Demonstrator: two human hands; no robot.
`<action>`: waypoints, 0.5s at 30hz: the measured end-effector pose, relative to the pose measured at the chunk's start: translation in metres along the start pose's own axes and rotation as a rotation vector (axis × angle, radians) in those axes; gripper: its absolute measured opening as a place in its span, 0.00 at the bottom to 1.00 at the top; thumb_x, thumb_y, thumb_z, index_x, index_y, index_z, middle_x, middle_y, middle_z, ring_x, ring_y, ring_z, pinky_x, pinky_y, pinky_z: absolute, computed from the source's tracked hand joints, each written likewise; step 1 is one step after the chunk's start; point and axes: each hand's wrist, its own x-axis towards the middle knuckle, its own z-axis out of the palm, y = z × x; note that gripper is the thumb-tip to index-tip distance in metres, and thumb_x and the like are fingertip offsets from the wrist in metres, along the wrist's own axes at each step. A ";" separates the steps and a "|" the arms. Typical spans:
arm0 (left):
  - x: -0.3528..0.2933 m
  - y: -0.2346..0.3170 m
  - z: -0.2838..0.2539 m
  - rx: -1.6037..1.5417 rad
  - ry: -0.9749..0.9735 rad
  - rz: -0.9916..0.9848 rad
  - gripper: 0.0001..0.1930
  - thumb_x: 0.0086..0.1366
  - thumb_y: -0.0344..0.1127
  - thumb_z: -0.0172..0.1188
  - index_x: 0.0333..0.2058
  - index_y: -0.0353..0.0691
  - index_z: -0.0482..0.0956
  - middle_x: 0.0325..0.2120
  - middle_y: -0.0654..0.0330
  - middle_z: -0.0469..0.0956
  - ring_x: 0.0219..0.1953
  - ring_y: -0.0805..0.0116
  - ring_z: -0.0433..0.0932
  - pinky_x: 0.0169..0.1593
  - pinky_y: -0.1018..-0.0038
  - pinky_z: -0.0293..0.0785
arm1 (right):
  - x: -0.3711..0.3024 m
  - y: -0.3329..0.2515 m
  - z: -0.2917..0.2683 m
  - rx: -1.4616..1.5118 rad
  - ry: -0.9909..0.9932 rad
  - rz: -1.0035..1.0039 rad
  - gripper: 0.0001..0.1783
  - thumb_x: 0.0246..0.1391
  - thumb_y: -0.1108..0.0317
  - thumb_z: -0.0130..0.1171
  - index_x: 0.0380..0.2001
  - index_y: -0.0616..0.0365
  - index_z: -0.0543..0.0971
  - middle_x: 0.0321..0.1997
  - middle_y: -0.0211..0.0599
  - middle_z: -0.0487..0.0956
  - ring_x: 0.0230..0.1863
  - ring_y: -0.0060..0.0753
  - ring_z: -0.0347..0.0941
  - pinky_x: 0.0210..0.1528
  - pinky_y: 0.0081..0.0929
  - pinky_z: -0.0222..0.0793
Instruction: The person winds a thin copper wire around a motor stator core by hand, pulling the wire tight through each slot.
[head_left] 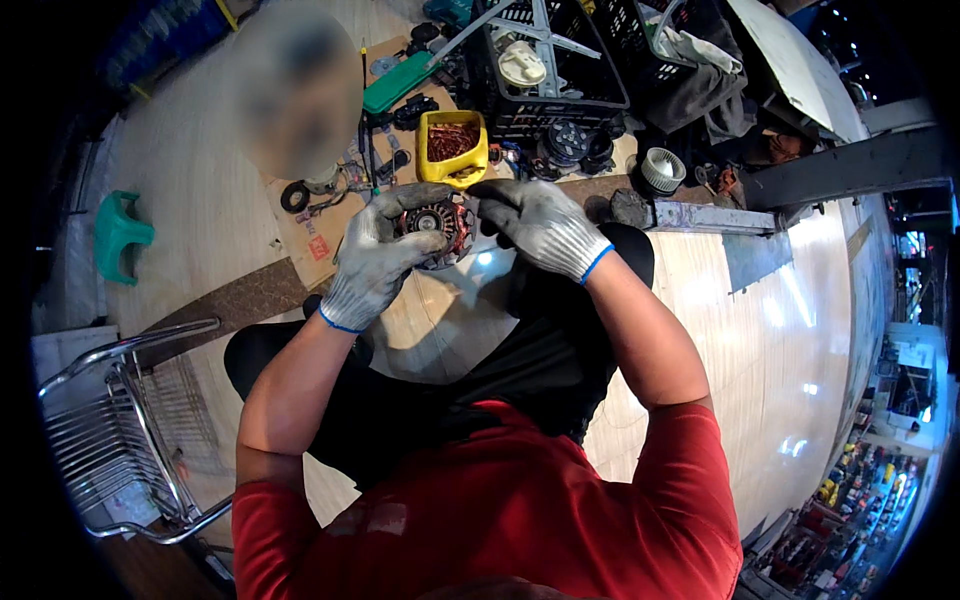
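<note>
Both my hands wear white knit gloves with dark, grimy fingers. My left hand (pixel 372 262) is closed around a round motor part with copper windings (pixel 459 232), its thumb lying across the front face. A ringed hub with radial fins shows in the middle of that part. At the part's right edge, my right hand (pixel 548 228) has its dark fingers bent inward in a pinch; whether they grip the part or some small thing is hidden. Just beyond the hands stands a yellow container (pixel 466 172) filled with reddish copper-coloured pieces.
Black crates (pixel 560 115) with metal parts stand ahead. Loose parts and a green case (pixel 398 84) lie on cardboard (pixel 300 235). A white finned wheel (pixel 662 170) sits near a metal beam (pixel 690 217). A green stool (pixel 122 238) and metal chair (pixel 140 430) are left; a blurred person (pixel 295 100) is ahead-left.
</note>
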 end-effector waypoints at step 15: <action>0.026 -0.032 -0.016 -0.328 0.350 0.059 0.14 0.67 0.25 0.56 0.50 0.29 0.74 0.44 0.51 0.79 0.45 0.64 0.80 0.51 0.70 0.81 | -0.079 -0.004 0.036 -0.689 -0.026 -0.083 0.24 0.56 0.60 0.57 0.55 0.54 0.73 0.30 0.42 0.81 0.27 0.43 0.80 0.23 0.40 0.75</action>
